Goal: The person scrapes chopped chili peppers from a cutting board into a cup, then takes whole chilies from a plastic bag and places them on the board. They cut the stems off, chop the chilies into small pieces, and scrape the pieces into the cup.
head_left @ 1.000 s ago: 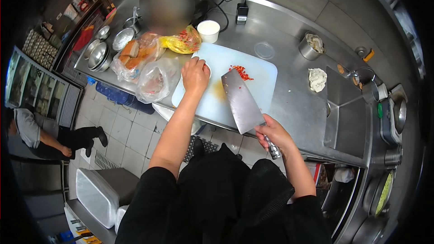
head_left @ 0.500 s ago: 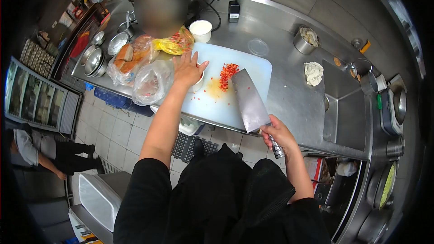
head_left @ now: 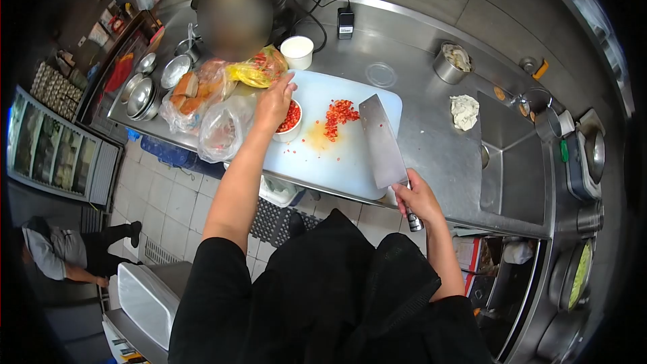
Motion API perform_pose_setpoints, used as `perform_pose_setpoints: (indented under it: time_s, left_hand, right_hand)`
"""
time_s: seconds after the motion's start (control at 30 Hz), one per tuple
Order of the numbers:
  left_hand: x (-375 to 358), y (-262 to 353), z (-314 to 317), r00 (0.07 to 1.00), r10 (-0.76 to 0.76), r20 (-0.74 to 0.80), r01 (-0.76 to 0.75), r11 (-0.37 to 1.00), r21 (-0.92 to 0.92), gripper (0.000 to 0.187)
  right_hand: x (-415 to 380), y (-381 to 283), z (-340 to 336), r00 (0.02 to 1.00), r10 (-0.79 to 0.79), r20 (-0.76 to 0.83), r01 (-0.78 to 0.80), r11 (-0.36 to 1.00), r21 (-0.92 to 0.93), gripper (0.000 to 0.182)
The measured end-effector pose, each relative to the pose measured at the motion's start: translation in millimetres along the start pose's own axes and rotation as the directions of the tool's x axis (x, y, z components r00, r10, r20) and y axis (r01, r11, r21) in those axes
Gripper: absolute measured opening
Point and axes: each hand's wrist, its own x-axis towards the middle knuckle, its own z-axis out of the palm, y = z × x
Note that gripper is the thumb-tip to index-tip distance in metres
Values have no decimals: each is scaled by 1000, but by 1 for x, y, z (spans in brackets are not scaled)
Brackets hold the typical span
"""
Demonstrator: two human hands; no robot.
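A white cutting board (head_left: pixel 323 168) lies along the counter's front edge. Chopped red pepper (head_left: pixel 339 116) is heaped near its middle, with loose bits and an orange wet patch beside it. My right hand (head_left: pixel 416 197) grips the handle of a broad cleaver (head_left: pixel 381 145), its blade tilted over the board's right side. On the left of the board is a white tub (head_left: pixel 290 133) filled with red pieces. Beside that tub is my left hand (head_left: pixel 273 104), fingers stretched upward and nothing held; whether it touches the rim cannot be made out.
Clear plastic bags (head_left: pixel 224 128), bread (head_left: pixel 185 91) and metal bowls (head_left: pixel 140 94) stand left. Behind the board are a white container (head_left: pixel 297 52) and a clear lid (head_left: pixel 381 75). A crumpled cloth (head_left: pixel 464 112) lies near the sink (head_left: pixel 512 175). A person (head_left: pixel 60 253) is at far left.
My left hand has shifted left and turned on edge, uncovering the tub of red pieces. My right hand and the cleaver have moved slightly right, away from the pepper heap.
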Motion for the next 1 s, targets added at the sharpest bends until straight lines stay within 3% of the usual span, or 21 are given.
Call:
perform_pose_setpoints:
  time_s: [0.03,0.1,0.13,0.2,0.23,0.27,0.33,0.47,0.6,0.7,0.73,0.8,0.93,1.0]
  left_hand:
    - [1,-6,4,1000,-2,1,2,1000,0,37]
    - [4,-17,12,893,399,-207,-371,914,163,34]
    - [4,-23,9,896,396,-202,-368,916,161,34]
    - [4,-33,-8,958,185,-217,-151,975,164,37]
    - [0,-29,-19,988,-45,-150,65,989,133,34]
    - [1,-42,-24,988,-50,-149,70,989,133,34]
    - [2,-68,-31,921,-324,218,257,923,285,31]
    - [-8,-78,-21,939,-305,155,269,938,218,30]
    - [-2,-80,-29,968,-250,31,226,915,333,31]
    - [11,-62,-61,972,-216,-89,233,913,336,31]
    - [15,-56,-75,971,-187,-146,225,919,324,30]
    - [20,-40,-100,976,-142,-168,191,926,324,30]
    - [24,-32,-125,983,-74,-170,115,963,242,31]
    - [18,-30,-126,987,-89,-137,122,958,258,30]
  right_hand:
    - [2,-2,1,1000,-24,-20,23,997,-79,19]
    - [5,-3,1,998,-45,-39,38,987,-156,20]
    - [7,-1,1,997,-61,-40,53,984,-168,21]
    - [6,1,1,997,-71,-39,63,981,-181,22]
    - [5,-1,1,996,-62,-63,48,978,-202,23]
    - [4,-2,2,995,-53,-84,33,974,-223,24]
    - [6,-2,0,997,-48,-64,29,962,-271,26]
    - [9,-1,0,1000,-17,13,21,913,-408,29]
    - [7,-12,10,994,26,108,38,833,-552,31]
    - [18,-19,29,946,30,322,215,685,-696,34]
    - [29,-14,39,947,32,319,211,686,-696,34]
    - [56,0,59,845,-203,495,511,579,-636,35]
    - [95,-30,80,883,-69,464,385,672,-633,33]
    - [109,-34,74,945,55,324,158,789,-594,33]
